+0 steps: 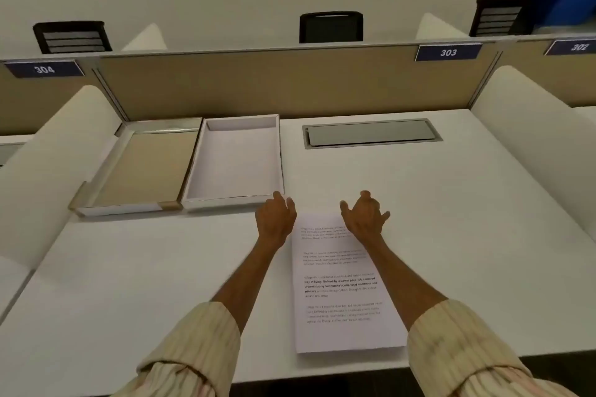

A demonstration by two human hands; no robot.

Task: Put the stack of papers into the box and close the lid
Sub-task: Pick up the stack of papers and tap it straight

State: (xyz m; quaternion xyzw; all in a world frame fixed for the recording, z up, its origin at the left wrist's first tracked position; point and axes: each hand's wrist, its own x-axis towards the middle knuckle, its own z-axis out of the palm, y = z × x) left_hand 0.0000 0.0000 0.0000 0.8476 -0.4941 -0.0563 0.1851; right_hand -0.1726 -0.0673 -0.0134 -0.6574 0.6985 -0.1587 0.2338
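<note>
The stack of papers (pixel 342 293), flat white sheets printed with blocks of small dark text, lies on the smooth white desk (pixel 483 219), its long edge running away from the person. Beyond its far left corner sits the box (pixel 235 161), a shallow rectangular white card tray, empty and open. Its lid (pixel 142 167) lies upturned against the box's left side, with a tan inner face and pale rim. The left hand (pixel 275 219) and right hand (pixel 366 219) flank the far end of the papers, fingers loosely spread, gripping nothing. Rolled striped fabric sleeves (pixel 451 338) cover both forearms.
</note>
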